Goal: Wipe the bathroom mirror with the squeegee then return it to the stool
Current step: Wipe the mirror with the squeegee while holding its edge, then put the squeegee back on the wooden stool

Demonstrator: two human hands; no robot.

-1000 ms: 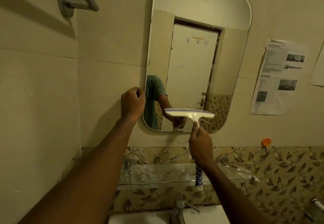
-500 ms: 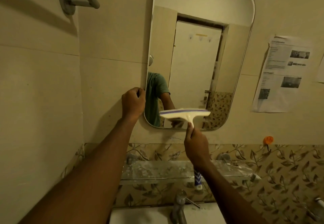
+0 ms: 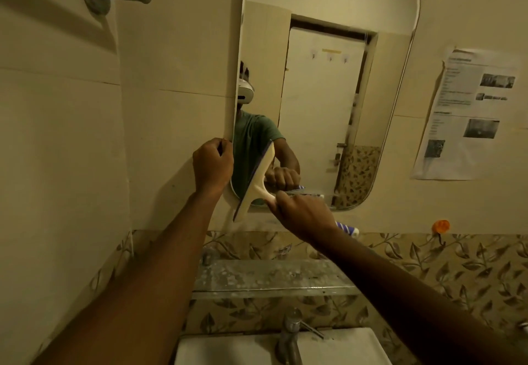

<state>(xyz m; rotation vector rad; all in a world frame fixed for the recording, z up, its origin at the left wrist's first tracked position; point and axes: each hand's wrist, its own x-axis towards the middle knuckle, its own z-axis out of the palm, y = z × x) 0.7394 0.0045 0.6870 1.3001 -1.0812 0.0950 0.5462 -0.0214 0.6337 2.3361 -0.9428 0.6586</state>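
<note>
Mirror (image 3: 328,87) on tiled wall above glass shelf (image 3: 271,279) & sink (image 3: 228,349). Left hand (image 3: 212,164) curled closed on mirror's left edge, low down. Right hand (image 3: 303,216) wrapped round squeegee (image 3: 258,181) handle; blade nearly vertical, tilted, against mirror's lower-left corner, bottom end past the glass edge. Striped handle end sticks out right of hand.

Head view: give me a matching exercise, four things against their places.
Things:
1. squeegee
2. left hand
3. paper notice
4. tap

Places:
A. on the wall right of the mirror
B. gripping the mirror's left edge
C. over the basin, bottom of view
D. in the right hand, blade near upright at the mirror's lower left

Pairs: 1-D, 2-B, 3-A, 4-C
</note>
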